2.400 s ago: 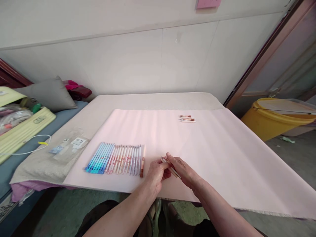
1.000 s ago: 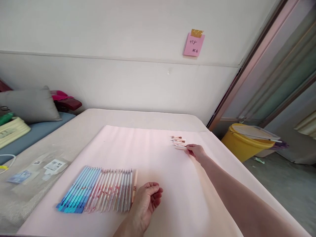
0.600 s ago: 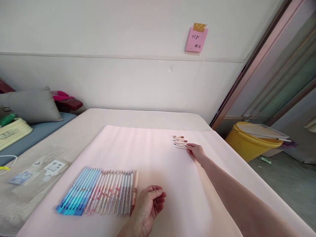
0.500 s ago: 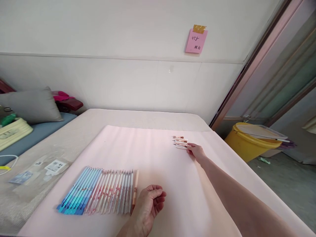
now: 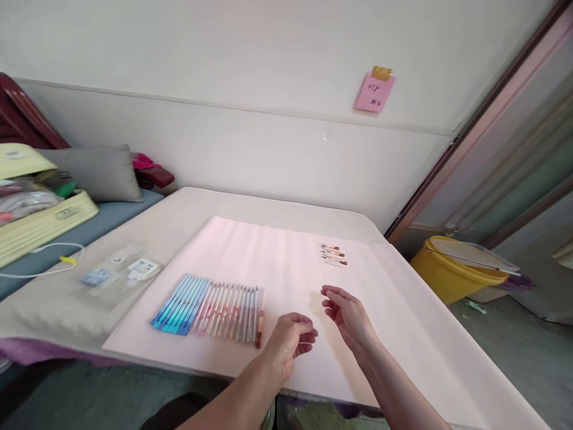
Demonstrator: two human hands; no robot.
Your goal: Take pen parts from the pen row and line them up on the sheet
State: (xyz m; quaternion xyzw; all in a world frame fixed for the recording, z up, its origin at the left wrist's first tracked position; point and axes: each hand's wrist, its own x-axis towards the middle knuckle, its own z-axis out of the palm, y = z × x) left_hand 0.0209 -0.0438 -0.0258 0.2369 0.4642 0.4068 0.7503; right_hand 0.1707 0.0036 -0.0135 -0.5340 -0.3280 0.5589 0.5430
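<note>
My left hand [image 5: 290, 341] hovers over the front of the pink sheet [image 5: 286, 263], just right of a row of pens. Its fingers are loosely bent and nothing shows in them. Across from it, my right hand [image 5: 347, 313] is in the air with half-curled, parted fingers, and no object is visible there. The row has blue pens [image 5: 181, 304] at its left, white pens with red patterns [image 5: 219, 310] in the middle and a brown-and-beige pen [image 5: 260, 328] at its right end. Several beige and brown pens [image 5: 334, 255] lie farther back, beyond my right hand.
Clear plastic packaging [image 5: 120, 272] lies on the table cover at left. Beyond it are a yellow basket [image 5: 54, 218] and a grey cushion [image 5: 98, 173]. A yellow bucket [image 5: 436, 272] stands right of the table. A pink note [image 5: 375, 94] is taped to the wall.
My right hand has drawn back from the rear group of pens toward my left hand. The view has shifted, showing the table's front edge and more of the yellow basket.
</note>
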